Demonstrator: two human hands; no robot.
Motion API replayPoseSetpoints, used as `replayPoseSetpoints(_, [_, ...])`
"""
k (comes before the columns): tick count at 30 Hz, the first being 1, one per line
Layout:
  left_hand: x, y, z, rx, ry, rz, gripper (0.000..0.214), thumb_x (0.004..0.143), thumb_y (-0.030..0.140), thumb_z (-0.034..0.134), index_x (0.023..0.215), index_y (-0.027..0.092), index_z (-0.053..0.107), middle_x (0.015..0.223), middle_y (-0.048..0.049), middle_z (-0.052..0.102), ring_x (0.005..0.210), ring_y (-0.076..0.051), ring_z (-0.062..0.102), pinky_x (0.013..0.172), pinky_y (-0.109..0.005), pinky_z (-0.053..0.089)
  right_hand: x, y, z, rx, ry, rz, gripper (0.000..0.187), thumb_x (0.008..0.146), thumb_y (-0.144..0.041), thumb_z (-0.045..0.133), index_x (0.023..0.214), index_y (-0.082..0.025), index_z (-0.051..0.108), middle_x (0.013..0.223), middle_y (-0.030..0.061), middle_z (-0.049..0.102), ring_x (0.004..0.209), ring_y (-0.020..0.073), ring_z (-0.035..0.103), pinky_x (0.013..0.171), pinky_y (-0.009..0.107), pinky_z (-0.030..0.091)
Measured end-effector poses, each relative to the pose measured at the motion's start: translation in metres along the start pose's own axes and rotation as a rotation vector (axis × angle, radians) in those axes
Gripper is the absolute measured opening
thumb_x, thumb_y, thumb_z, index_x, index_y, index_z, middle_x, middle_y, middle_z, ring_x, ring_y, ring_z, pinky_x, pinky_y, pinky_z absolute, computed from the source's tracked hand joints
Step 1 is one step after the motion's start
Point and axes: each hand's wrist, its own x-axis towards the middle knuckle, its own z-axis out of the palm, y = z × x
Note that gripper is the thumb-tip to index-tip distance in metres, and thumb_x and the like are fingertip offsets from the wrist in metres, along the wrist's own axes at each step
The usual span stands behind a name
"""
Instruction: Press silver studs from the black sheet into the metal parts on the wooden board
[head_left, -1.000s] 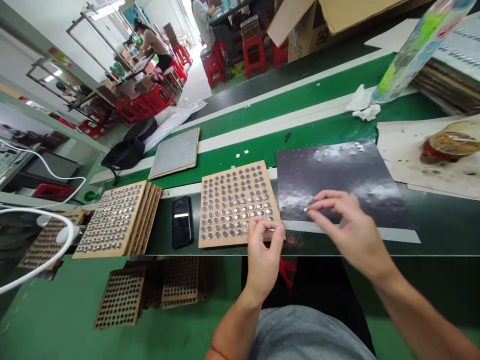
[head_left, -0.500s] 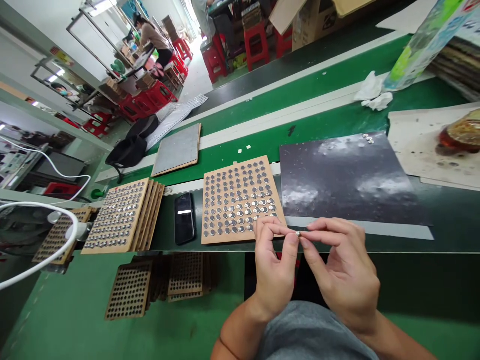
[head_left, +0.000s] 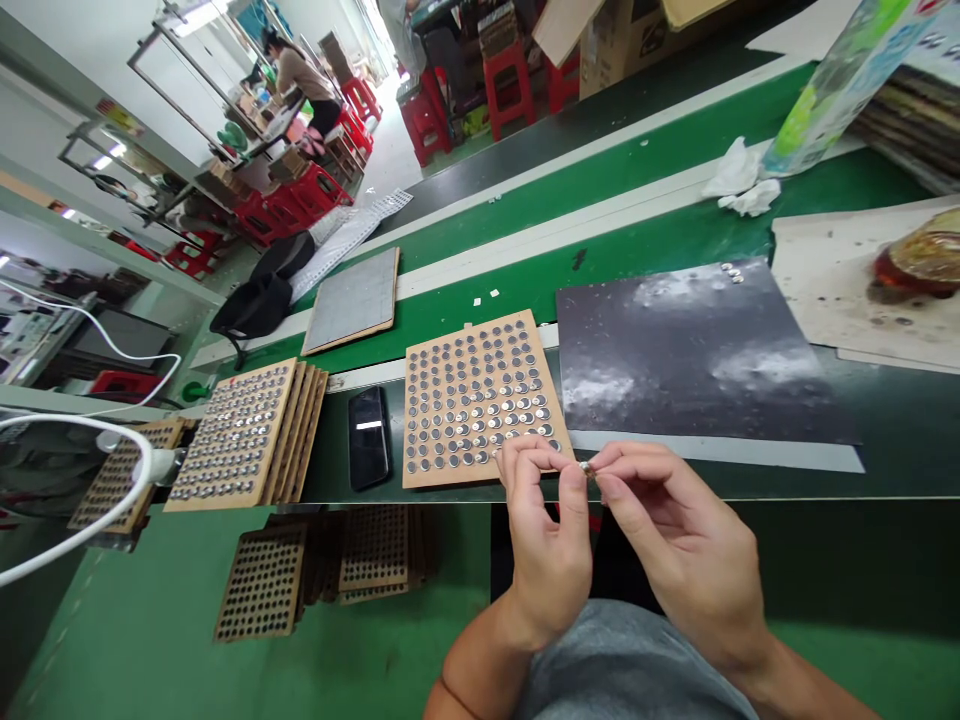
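Note:
My left hand [head_left: 544, 535] and my right hand [head_left: 675, 550] meet fingertip to fingertip just below the near right corner of a brown perforated board [head_left: 480, 398]. Between the pinched fingers sits a tiny silver disc [head_left: 586, 467]. The board's holes hold several small round metal pieces, mostly in its lower rows. Right of the board lies a dark speckled sheet [head_left: 690, 350] with a few loose silver discs [head_left: 731, 270] near its far corner.
A black phone [head_left: 368, 436] lies left of the board, then a stack of filled boards [head_left: 240, 435]. More perforated boards [head_left: 330, 575] rest on a lower shelf. A grey panel [head_left: 352, 300], crumpled tissue [head_left: 739, 180] and a wrapped jar [head_left: 915, 265] lie farther back. People sit at benches far off.
My right hand came off the dark sheet with a small disc and drew back toward me to meet my left hand; both now pinch it together.

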Motion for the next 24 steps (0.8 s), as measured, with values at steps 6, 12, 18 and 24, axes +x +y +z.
replayPoseSetpoints(6, [-0.0001,-0.0021,-0.0007,-0.031,-0.025,-0.013,0.03,0.102,0.045,0.047,0.084,0.021,0.054,0.093,-0.0048,0.05,0.096,-0.021,0.05,0.091,-0.036,0.041,-0.0007,-0.0006,0.0019,0.065,0.052,0.048,0.007,0.095,-0.018,0.064,0.093,-0.024,0.065,0.094,-0.0023,0.073,0.087,0.0058,0.072,0.08,0.008,0.057])
replayPoseSetpoints(12, [-0.0005,-0.0034,-0.0001,-0.056,-0.031,0.006,0.029,0.103,0.043,0.048,0.085,0.021,0.054,0.092,-0.0044,0.049,0.095,-0.02,0.05,0.09,-0.035,0.041,-0.0001,-0.004,0.0013,0.056,0.083,0.088,0.003,0.095,-0.021,0.065,0.092,-0.023,0.066,0.091,-0.0005,0.074,0.081,0.0077,0.073,0.076,0.011,0.059])
replayPoseSetpoints(18, [-0.0016,-0.0052,-0.0005,-0.09,-0.069,0.015,0.027,0.103,0.04,0.046,0.086,0.021,0.052,0.093,-0.0038,0.047,0.095,-0.019,0.048,0.09,-0.033,0.04,-0.0017,-0.0018,0.0013,0.037,0.098,0.112,0.005,0.096,-0.026,0.065,0.092,-0.022,0.066,0.087,0.0004,0.073,0.076,0.0076,0.072,0.073,0.011,0.059])
replayPoseSetpoints(24, [0.0005,-0.0023,-0.001,-0.196,-0.136,-0.007,0.025,0.104,0.036,0.046,0.086,0.021,0.051,0.093,-0.0025,0.046,0.095,-0.017,0.047,0.091,-0.03,0.038,-0.0033,-0.003,-0.001,0.015,0.1,0.096,0.006,0.097,-0.025,0.064,0.092,-0.022,0.065,0.084,-0.0001,0.07,0.073,0.0065,0.069,0.07,0.01,0.058])
